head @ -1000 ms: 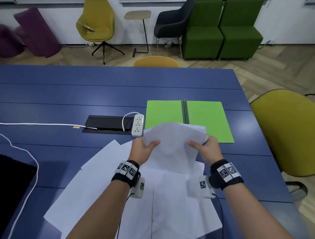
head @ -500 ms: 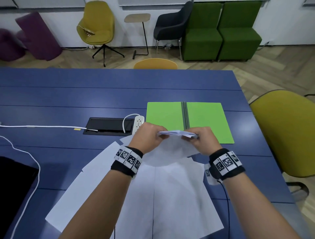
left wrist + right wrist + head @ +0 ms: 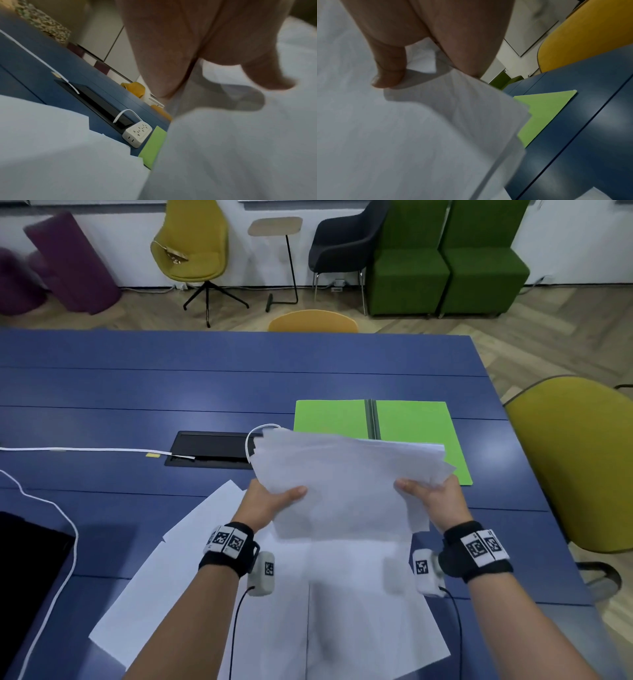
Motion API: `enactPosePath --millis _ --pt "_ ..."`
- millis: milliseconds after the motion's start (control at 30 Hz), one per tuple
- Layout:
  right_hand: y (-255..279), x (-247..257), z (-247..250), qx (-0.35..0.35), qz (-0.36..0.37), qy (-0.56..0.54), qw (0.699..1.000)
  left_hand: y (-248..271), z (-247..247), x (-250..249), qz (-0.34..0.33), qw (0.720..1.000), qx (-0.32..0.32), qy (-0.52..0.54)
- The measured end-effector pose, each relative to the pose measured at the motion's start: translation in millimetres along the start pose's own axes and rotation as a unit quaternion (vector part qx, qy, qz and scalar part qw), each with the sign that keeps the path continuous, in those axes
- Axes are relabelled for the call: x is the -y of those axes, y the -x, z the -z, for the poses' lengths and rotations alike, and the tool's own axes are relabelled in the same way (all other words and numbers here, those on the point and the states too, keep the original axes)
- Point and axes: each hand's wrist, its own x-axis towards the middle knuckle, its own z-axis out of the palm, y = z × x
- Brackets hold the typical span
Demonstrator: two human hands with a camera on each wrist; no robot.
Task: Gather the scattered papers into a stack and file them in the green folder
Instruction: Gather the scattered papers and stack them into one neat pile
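Note:
A loose bundle of white papers is held above the blue table, its sheets fanned and uneven at the far edge. My left hand grips its left side with the thumb on top, and my right hand grips its right side the same way. The wrist views show each thumb pressed on the bundle. The green folder lies open and flat just beyond the bundle, its near part hidden by the papers. More white sheets lie spread on the table under my forearms.
A white power strip with its cord sits left of the folder, beside a black cable hatch. A white cable runs along the left. A black object is at the near left. A yellow chair stands at the table's right edge.
The bundle, held edge-on half a second ago, has been tipped back so its face is toward me, and it has spread wider between my hands.

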Motion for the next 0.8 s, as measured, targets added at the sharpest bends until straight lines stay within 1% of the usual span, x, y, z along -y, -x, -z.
enactPosePath --millis 100,133,200,267,367,433,500,567,700,800 --pt "-1 1 -6 -0.010 0.015 -0.036 0.999 0 -4 -7 -0.040 0.996 -0.073 0.009" --pt "-1 -2 -6 -0.010 0.021 -0.039 0.999 0 -5 -6 -0.057 0.995 -0.084 0.017" --pt "-2 -13 -5 -0.022 0.008 -0.020 1.000 2 -7 -1 -0.064 0.993 -0.094 0.019" --pt "-2 -37 1 -0.032 -0.024 0.028 0.999 8 -9 10 -0.043 0.994 -0.098 0.016" --pt "6 -69 5 -0.002 -0.069 0.063 0.996 14 -8 34 0.005 0.997 -0.078 -0.002" --pt "12 -75 3 0.007 -0.083 0.072 0.994 15 -9 46 0.032 0.997 -0.071 -0.024" --pt "12 -76 -2 0.005 -0.090 0.083 0.992 12 -13 47 0.047 0.995 -0.087 -0.029" --pt "6 -73 -6 -0.004 -0.090 0.090 0.992 7 -16 41 0.045 0.993 -0.110 -0.007" --pt "-1 -47 -13 -0.009 -0.054 0.051 0.997 2 -14 12 -0.006 0.989 -0.141 0.035" --pt "4 -39 -11 -0.019 -0.033 0.003 0.999 6 -8 12 -0.029 0.989 -0.132 0.059"
